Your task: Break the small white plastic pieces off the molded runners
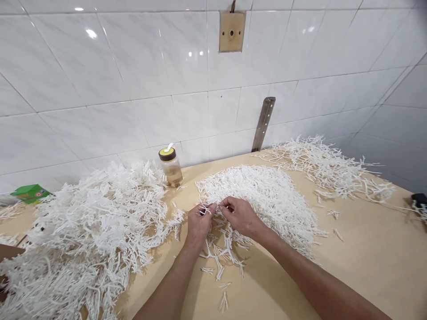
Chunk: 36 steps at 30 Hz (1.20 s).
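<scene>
A white branched strand (207, 210) is pinched by the left hand (199, 224) at the edge of the middle pile (263, 191); whether it is also gripped by the right hand (240, 217) cannot be told. It could be snapped by too hard a pull, or lost among loose bits (207, 270) through a slackened pinch.

The backs of my left hand (197, 224) and right hand (243, 217) hide both palms, and I can't tell how the thin white strand (207, 210) sits between my fingertips. From there, the frame cuts my forearms (307, 271) at seven and four o'clock. Towards nine, its edge crops another person's arm (10, 252) and the big heap (100, 231); the print on the green packet (26, 194) is too small to read. At three, a black object (418, 199) is cut off.
</scene>
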{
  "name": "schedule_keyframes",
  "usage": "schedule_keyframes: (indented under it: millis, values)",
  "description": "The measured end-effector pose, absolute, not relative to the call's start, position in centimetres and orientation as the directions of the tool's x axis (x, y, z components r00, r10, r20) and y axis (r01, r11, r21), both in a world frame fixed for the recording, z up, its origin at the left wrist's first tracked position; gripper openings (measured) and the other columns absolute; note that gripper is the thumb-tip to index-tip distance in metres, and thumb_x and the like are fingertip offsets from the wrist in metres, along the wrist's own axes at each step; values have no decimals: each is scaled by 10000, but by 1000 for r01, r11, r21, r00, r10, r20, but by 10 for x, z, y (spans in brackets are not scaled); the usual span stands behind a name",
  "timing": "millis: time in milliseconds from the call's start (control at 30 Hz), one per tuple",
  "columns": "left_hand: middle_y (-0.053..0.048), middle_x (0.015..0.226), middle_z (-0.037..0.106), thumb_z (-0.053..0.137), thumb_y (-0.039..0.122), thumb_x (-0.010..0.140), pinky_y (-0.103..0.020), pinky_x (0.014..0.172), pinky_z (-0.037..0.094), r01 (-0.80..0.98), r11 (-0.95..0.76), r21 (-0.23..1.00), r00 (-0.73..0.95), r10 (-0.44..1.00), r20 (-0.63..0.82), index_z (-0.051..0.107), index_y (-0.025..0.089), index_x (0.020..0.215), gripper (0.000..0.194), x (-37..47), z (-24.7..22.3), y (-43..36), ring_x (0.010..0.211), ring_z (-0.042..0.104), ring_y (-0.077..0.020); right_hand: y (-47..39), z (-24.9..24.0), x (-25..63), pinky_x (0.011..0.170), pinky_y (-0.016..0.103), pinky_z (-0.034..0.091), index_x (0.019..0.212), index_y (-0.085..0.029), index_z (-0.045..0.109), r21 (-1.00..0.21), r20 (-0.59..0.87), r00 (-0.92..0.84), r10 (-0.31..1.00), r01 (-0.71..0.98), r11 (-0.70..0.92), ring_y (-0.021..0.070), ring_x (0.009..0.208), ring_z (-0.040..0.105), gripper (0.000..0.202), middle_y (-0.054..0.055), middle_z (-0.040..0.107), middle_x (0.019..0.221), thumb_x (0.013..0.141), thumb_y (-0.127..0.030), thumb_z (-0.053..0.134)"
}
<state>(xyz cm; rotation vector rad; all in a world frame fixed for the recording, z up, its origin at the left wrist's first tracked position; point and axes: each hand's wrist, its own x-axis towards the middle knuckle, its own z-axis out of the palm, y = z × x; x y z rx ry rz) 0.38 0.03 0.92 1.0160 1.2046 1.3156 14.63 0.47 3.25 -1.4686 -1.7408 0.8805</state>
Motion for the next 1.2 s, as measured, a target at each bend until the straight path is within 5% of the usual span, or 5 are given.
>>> schedule_keyframes:
  millis: [467, 767, 1033, 1200]
  values:
    - [78, 401, 431, 779, 469, 646, -198, 382, 290, -167, 75, 983, -99, 991, -93, 700, 130, 739, 359, 5, 9, 2, 355, 336, -59, 8, 25, 147, 380, 217, 413, 836, -191, 615, -956, -35, -202, 979, 292, 26, 100, 365, 500, 156, -62, 518, 548, 830, -329, 541]
    - [0, 581, 626, 727, 379, 703, -240, 549, 417, 28, -71, 997, -113, 991, 74, 707, 140, 705, 240, 1, 4, 3, 551, 526, -130, 6, 23, 146, 539, 254, 400, 755, -191, 643, -798, 111, -103, 989, 584, 150, 150, 597, 570, 154, 0, 641, 656, 803, -288, 534]
    - [-21, 647, 630, 661, 339, 772, -255, 620, 389, 245, -196, 949, -181, 953, 244, 673, 164, 687, 195, 3, -2, -3, 636, 530, -155, 3, 26, 140, 491, 237, 380, 725, -201, 584, -809, 0, -116, 993, 583, 68, 136, 516, 549, 125, -23, 577, 575, 814, -256, 516]
    - [16, 578, 557, 661, 364, 769, -239, 575, 369, 85, -115, 990, -177, 976, 129, 651, 159, 688, 221, 5, 1, -3, 566, 470, -129, 2, 24, 140, 445, 236, 381, 752, -210, 543, -880, -49, -178, 983, 473, 42, 122, 412, 512, 119, -58, 521, 515, 837, -279, 495]
